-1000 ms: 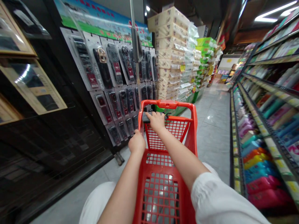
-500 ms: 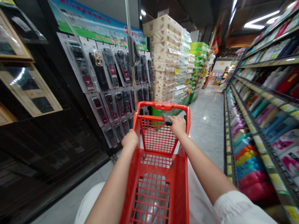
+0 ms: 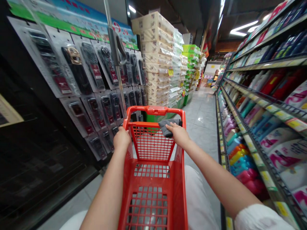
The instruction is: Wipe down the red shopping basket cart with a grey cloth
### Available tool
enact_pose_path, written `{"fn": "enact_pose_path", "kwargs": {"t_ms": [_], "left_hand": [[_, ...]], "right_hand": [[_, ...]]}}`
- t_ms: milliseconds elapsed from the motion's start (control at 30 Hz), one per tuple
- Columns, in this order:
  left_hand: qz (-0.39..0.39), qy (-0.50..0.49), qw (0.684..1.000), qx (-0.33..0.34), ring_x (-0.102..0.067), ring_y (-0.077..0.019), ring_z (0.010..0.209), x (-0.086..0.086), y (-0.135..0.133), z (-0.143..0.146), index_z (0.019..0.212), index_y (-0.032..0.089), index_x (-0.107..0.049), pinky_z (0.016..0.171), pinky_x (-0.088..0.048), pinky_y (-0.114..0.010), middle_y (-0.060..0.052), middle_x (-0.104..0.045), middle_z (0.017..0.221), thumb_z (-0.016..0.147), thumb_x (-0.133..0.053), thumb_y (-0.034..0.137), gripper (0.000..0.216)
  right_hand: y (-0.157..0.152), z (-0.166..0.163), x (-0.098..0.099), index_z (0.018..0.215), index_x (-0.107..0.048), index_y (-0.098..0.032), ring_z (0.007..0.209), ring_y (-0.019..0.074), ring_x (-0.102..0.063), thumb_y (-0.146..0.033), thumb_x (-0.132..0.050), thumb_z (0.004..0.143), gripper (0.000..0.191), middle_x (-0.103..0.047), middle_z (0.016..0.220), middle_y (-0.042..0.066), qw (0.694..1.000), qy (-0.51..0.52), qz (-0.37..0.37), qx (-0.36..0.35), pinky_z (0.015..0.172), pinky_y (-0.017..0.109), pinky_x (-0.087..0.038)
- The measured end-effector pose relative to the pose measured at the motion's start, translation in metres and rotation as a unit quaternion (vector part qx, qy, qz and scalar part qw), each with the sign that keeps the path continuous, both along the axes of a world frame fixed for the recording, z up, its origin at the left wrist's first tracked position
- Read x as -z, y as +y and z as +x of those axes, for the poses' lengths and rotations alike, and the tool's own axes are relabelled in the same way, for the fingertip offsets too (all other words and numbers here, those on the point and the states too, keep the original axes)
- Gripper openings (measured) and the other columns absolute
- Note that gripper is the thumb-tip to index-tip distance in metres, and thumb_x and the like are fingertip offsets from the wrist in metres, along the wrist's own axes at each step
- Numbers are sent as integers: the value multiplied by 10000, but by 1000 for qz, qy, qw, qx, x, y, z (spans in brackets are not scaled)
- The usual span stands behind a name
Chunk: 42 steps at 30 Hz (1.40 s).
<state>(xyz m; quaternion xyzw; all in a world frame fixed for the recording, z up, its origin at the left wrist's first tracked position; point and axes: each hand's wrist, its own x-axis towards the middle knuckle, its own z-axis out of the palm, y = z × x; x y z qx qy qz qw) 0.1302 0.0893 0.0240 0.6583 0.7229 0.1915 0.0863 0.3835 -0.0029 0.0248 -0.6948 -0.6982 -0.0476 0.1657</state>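
Observation:
A red plastic shopping cart [image 3: 153,191] stands in front of me in a shop aisle, its mesh basket bare inside. My left hand [image 3: 122,139] is closed around the cart's left rim near the front. My right hand [image 3: 178,133] rests on a grey cloth [image 3: 168,125] that lies over the cart's front bar, fingers curled on the cloth. A red handle loop [image 3: 155,110] arches across the cart's far end. Both forearms reach forward over the basket.
A display of packaged belts [image 3: 91,80] hangs on the left wall, with a metal pole [image 3: 115,57] in front. Stacked tissue boxes [image 3: 158,57] rise ahead on the left. Shelves of colourful packs [image 3: 259,111] line the right. Grey tiled floor [image 3: 203,118] runs ahead.
My right hand has moved from the cart's left front to the right along the bar, dragging the grey cloth with it. The view has swung left to right down the aisle.

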Motion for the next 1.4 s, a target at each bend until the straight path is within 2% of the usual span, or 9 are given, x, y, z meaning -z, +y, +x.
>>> {"fn": "enact_pose_path", "kwargs": {"t_ms": [167, 267, 333, 500, 700, 900, 1033, 1200, 1400], "left_hand": [[-3, 10, 1000, 0, -696, -340, 990, -4, -5, -1, 1177, 114, -477, 783, -520, -407, -239, -707, 1063, 957, -361, 308, 316], [-8, 13, 1000, -4, -689, -346, 1010, -6, -8, -1, 1175, 123, -478, 786, -517, -408, -230, -707, 1069, 956, -355, 306, 312], [-9, 12, 1000, 0, -689, -348, 1006, -6, -8, -1, 1180, 125, -475, 784, -517, -408, -226, -706, 1073, 956, -353, 315, 318], [-8, 15, 1000, -3, -687, -348, 1011, -7, -8, -1, 1173, 129, -479, 798, -515, -410, -230, -703, 1077, 955, -351, 317, 315], [-7, 14, 1000, -7, -684, -354, 1013, -7, -10, -1, 1184, 127, -480, 791, -515, -411, -232, -701, 1087, 955, -346, 321, 329], [-10, 6, 1000, -3, -685, -358, 1003, -9, -12, -1, 1191, 120, -480, 791, -515, -420, -240, -699, 1083, 955, -345, 320, 338], [-9, 2, 1000, 1, -688, -352, 998, -9, -11, -2, 1186, 117, -480, 789, -515, -414, -235, -703, 1070, 956, -344, 309, 329], [-8, -7, 1000, 0, -696, -352, 972, -4, -8, -5, 1179, 122, -481, 762, -513, -409, -227, -709, 1052, 960, -343, 324, 329], [-2, -15, 1000, 2, -703, -340, 958, 1, -8, -5, 1163, 125, -475, 726, -505, -388, -226, -714, 1038, 966, -342, 306, 299]], "right_hand": [[16, 45, -48, 984, -760, -164, 897, 244, -707, -95, -578, 753, 302, -771, 926, 65, 989, 145, 32, 2, 814, 322, -547], [31, 73, -75, 1120, -719, -187, 1090, 262, -652, -121, -558, 759, 400, -721, 1153, 68, 957, 154, 243, 38, 945, 385, -515], [40, 88, -75, 1236, -661, -220, 1306, 289, -508, -118, -571, 746, 509, -582, 1390, 62, 948, 104, 296, 47, 1083, 454, -420], [51, 97, -24, 1282, -619, -200, 1428, 280, -362, -85, -545, 738, 561, -426, 1524, 87, 994, 44, 100, 5, 1174, 524, -275], [7, 64, 8, 1246, -640, -195, 1422, 245, -371, -131, -522, 775, 489, -509, 1462, 71, 996, 30, 87, -13, 1217, 529, -153], [-29, 42, 12, 1146, -714, -257, 1400, 330, -334, -165, -605, 720, 449, -597, 1378, -8, 999, -7, 36, 31, 1125, 506, -321], [2, 60, 2, 1134, -703, -264, 1217, 255, -524, -126, -529, 761, 434, -623, 1344, 2, 990, 64, 102, 75, 1034, 421, -412], [52, 80, -30, 1296, -579, -162, 1103, 254, -613, -211, -383, 898, 446, -662, 1246, 115, 940, 191, 212, 190, 926, 381, -477], [86, 54, -37, 1296, -580, -249, 1309, 345, -469, -293, -462, 904, 412, -609, 1335, 116, 970, 67, 96, 212, 1059, 629, -312]]}}
